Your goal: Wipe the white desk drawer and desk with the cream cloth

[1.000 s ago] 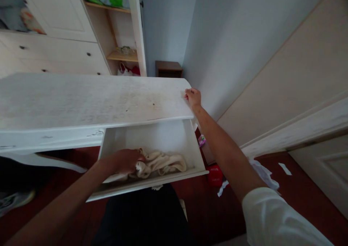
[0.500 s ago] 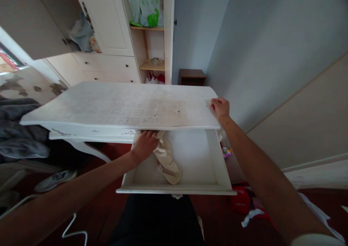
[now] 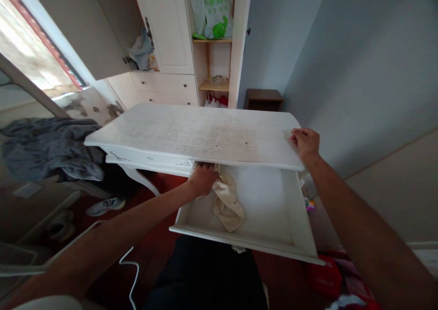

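Note:
A white table (image 3: pixel 178 123) stands in front of me with its right-hand drawer (image 3: pixel 267 209) pulled out. Inside the drawer, toward its left side, lies a crumpled cream cloth (image 3: pixel 230 205). My left hand (image 3: pixel 203 178) reaches into the drawer, its fingers closed on the cloth's far end; the fingertips are partly hidden under the tabletop. At the tabletop's right end rests my right hand (image 3: pixel 305 141), fingers curled in. Whatever it may hold is hidden.
Behind the table stands a white wardrobe (image 3: pixel 171 31) with plastic bags (image 3: pixel 217 11) on a shelf. A grey garment pile (image 3: pixel 51 145) lies left. On the floor are a shoe (image 3: pixel 106 206), a white cable (image 3: pixel 132 273) and a red bag (image 3: pixel 323 275). A wall (image 3: pixel 372 72) borders the right.
The view has swung left, so the table and drawer sit farther right. My left hand's fingers look more curled into the cloth. The right hand stays at the table's right end.

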Demonstrator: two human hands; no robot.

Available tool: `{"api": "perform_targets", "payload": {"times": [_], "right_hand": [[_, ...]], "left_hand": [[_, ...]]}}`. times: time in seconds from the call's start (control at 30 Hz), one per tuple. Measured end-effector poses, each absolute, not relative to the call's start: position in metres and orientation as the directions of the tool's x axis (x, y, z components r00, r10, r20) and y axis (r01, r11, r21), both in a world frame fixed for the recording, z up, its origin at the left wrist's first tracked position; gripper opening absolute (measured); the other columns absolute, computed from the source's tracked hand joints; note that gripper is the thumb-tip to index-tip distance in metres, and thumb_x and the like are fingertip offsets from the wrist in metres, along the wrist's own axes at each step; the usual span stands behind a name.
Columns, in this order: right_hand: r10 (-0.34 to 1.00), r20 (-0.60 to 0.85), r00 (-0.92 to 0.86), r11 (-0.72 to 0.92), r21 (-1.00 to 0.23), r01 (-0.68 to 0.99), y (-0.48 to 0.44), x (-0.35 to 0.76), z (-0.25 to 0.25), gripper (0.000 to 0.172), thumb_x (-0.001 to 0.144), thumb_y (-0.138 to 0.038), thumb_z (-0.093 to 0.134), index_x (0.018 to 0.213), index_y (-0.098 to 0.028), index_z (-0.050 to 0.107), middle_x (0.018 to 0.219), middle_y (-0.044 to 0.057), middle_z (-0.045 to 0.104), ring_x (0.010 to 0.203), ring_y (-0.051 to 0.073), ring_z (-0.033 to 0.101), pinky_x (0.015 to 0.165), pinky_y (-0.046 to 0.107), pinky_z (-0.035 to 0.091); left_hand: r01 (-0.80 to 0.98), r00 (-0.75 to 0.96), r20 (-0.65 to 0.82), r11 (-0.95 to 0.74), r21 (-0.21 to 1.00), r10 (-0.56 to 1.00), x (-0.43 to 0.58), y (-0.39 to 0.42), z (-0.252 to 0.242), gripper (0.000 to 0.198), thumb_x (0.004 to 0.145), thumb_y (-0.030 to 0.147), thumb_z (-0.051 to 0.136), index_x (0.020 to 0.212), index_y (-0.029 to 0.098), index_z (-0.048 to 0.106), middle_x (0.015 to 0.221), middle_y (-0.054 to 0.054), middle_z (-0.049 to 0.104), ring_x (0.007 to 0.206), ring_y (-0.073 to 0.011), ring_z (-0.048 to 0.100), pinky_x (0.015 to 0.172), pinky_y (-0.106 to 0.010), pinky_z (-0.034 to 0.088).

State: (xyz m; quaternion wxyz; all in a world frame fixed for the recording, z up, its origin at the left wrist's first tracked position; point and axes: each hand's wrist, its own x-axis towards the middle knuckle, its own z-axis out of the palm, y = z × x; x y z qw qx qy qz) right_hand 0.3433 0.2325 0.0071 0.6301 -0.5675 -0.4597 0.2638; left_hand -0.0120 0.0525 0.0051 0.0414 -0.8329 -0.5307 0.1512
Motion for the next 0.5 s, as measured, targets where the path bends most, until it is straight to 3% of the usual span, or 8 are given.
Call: {"api": "perform_targets", "payload": {"times": [0.13,0.3,0.5], "right_hand": [[0.849,0.281,0.447,0.221,-0.958,0.183,0.235,0.345,0.005,0.018,0.074,-0.02,0.074,0.059,-0.02,0.063,0.051,-0.002,0.06,0.043,0.008,0.049,0.038,0.014,0.041],[0.857,0.3,0.419,0.238,-0.951,0.195,0.236,0.347,0.003,0.022,0.076,-0.025,0.078,0.06,-0.021,0.062,0.051,-0.003,0.059,0.043,0.008,0.049,0.036,0.015,0.041],[0.854,0.303,0.423,0.231,-0.949,0.213,0.236,0.347,0.004,0.026,0.079,-0.017,0.076,0.059,-0.02,0.06,0.051,-0.003,0.059,0.041,0.008,0.047,0.035,0.016,0.039]], "left_hand": [[0.849,0.431,-0.343,-0.504,-0.161,0.835,-0.018,0.023,0.008,0.053,0.083,0.024,0.072,0.135,0.016,0.067,0.124,-0.022,0.068,0.114,-0.039,0.066,0.096,-0.05,0.05],[0.863,0.406,-0.438,-0.494,-0.107,0.802,-0.018,-0.017,0.019,0.048,0.084,0.011,0.063,0.132,0.014,0.067,0.122,-0.021,0.069,0.111,-0.0368,0.069,0.094,-0.049,0.054],[0.916,0.376,-0.391,-0.401,0.02,0.84,-0.023,-0.035,0.038,0.044,0.09,0.018,0.057,0.132,0.022,0.067,0.119,-0.014,0.07,0.105,-0.0334,0.072,0.085,-0.045,0.058]]}}
